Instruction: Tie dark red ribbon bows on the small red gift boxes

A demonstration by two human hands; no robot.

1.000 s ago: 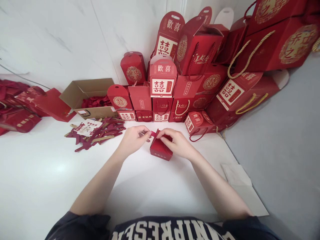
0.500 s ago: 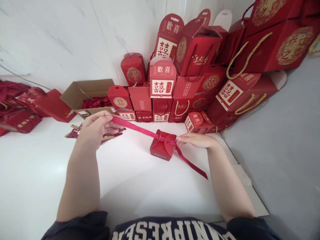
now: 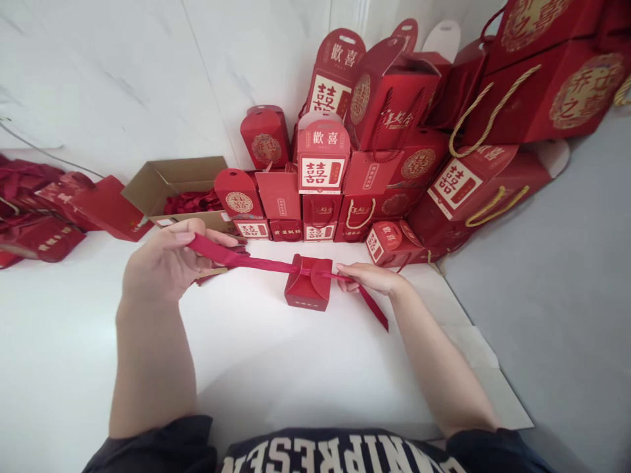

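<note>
A small red favour box (image 3: pixel 302 294) with rounded flaps stands on the white table (image 3: pixel 276 368) in front of me. A red ribbon (image 3: pixel 266 265) runs through its top. My left hand (image 3: pixel 165 266) is raised to the left of the box and pinches the ribbon's left end, pulling it taut. My right hand (image 3: pixel 372 278) rests just right of the box and pinches the ribbon where it leaves the flaps. The ribbon's free tail hangs down past my right wrist onto the table.
Stacked red gift boxes and bags (image 3: pixel 389 138) crowd the back and right against the white wall. An open cardboard box (image 3: pixel 170 187) with red ribbons sits back left, red bags (image 3: pixel 59 210) lie far left, and several loose red pieces (image 3: pixel 221 263) lie behind my left hand.
The hands went from working together at the box top to spread apart, with the left hand drawing the ribbon out leftward. The box has slid slightly left and the right tail has shortened.
</note>
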